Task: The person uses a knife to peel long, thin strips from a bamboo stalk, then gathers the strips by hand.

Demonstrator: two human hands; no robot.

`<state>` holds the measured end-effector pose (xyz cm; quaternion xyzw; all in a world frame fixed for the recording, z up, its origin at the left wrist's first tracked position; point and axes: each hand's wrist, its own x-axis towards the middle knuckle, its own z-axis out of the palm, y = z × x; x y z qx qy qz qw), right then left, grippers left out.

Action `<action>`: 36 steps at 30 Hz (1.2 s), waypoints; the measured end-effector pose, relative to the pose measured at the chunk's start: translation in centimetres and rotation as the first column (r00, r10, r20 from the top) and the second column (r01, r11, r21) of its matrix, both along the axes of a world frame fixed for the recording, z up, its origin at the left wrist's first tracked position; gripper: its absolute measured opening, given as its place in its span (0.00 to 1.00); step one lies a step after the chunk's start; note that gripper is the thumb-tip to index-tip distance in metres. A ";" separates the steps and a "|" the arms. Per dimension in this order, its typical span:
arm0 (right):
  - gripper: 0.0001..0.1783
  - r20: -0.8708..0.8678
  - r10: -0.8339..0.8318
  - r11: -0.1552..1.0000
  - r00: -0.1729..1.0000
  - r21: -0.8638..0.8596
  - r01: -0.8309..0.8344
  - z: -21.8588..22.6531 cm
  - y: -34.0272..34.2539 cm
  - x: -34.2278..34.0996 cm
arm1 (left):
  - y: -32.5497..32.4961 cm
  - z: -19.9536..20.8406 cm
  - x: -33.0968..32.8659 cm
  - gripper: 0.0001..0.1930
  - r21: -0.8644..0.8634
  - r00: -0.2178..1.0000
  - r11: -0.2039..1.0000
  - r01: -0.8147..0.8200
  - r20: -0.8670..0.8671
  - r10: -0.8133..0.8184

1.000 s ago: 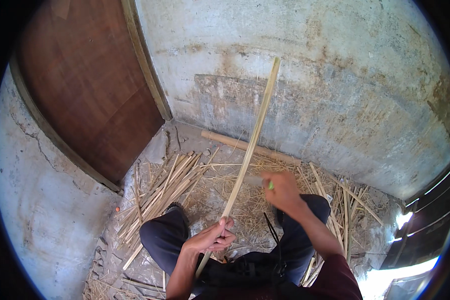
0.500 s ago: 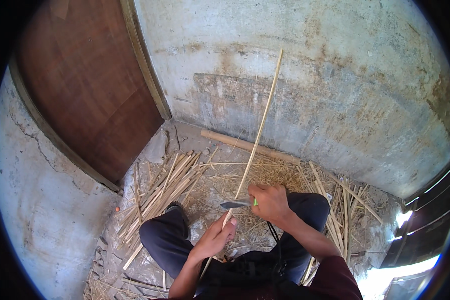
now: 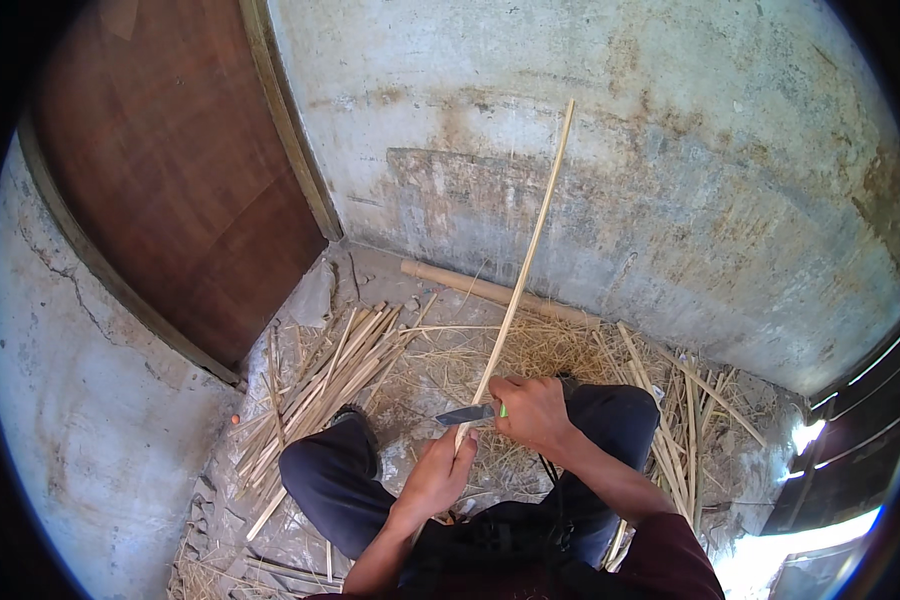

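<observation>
A long, pale bamboo strip slants up and away from my lap toward the wall. My left hand is closed around its lower part, thumb lying along it. In my right hand is a knife with a dark blade and a bit of green at the handle. The blade lies across the strip just above my left thumb and points left. Most of the handle is hidden by my right fingers, which sit beside the strip. The strip's lower end is hidden behind my left hand and arm.
Many cut strips lie piled at the left, and more strips lie right of my knee. Shavings cover the floor ahead. A thick bamboo pole rests along the wall's foot. A brown door stands at the left.
The strip's upper end has shifted slightly right. My right hand and the knife have moved a little left and down, closer to my left hand, which has tilted slightly.
</observation>
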<state>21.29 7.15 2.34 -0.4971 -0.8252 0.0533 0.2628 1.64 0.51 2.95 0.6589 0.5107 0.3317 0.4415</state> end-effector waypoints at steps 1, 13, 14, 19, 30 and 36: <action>0.09 -0.009 -0.006 1.000 1.000 -0.002 0.006 0.0 0.1 0.0 | 0.0 0.2 0.1 0.14 -0.012 1.000 1.000 -0.007 0.007 0.007; 0.04 -0.132 0.000 1.000 0.991 0.009 0.001 0.7 2.3 1.6 | -0.5 -1.2 -0.7 0.18 -0.062 0.994 0.996 0.067 0.086 -0.061; 0.04 -0.131 0.000 1.000 0.991 0.009 0.001 0.4 1.9 1.3 | -0.4 -1.4 -0.7 0.18 -0.062 0.994 0.996 0.067 0.087 -0.062; 0.04 -0.137 0.031 0.999 0.990 0.016 -0.029 1.2 1.2 0.9 | -0.4 -0.1 -0.1 0.17 -0.009 0.999 0.999 0.032 0.027 -0.032; 0.07 -0.269 -0.178 0.965 0.946 0.142 0.222 2.1 7.6 5.8 | -2.9 0.5 0.0 0.11 -0.022 0.991 0.999 -0.050 -0.125 0.047; 0.13 -0.229 -0.210 0.892 0.950 0.353 0.282 2.2 11.1 8.9 | -3.0 -0.1 -0.7 0.11 -0.035 0.992 0.999 -0.041 -0.125 0.036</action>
